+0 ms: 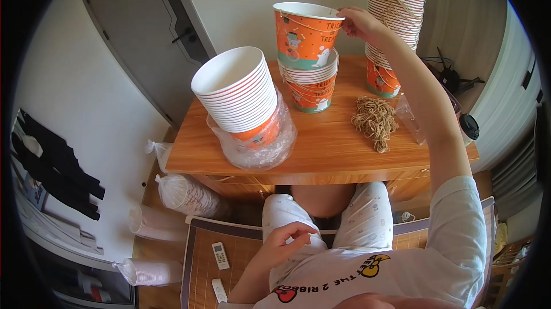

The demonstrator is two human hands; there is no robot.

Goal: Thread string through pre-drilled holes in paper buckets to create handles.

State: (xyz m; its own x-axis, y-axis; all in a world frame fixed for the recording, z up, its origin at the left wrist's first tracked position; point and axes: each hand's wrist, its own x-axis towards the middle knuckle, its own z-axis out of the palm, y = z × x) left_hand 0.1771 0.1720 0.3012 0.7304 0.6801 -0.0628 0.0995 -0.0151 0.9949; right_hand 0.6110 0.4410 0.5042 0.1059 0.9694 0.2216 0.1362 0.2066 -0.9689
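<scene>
We had our left hand [290, 241] nearest, over the lap, fingers loosely curled and half spread. On the wooden table [321, 151], the tilted bucket stack [238, 93] sat left in clear plastic [282, 136], the twine bundle [375, 122] right. Beyond, our right hand [361, 24] pinched the orange bucket [304, 42] by its rim, upright above the short stack [313, 92]; couldn't tell if they touched. The tall stack [395, 7] stood behind, right.

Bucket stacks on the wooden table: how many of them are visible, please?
3: the left stack, partly wrapped in clear plastic; the middle stack, below the bucket in the right hand; and the tall right stack.
</scene>
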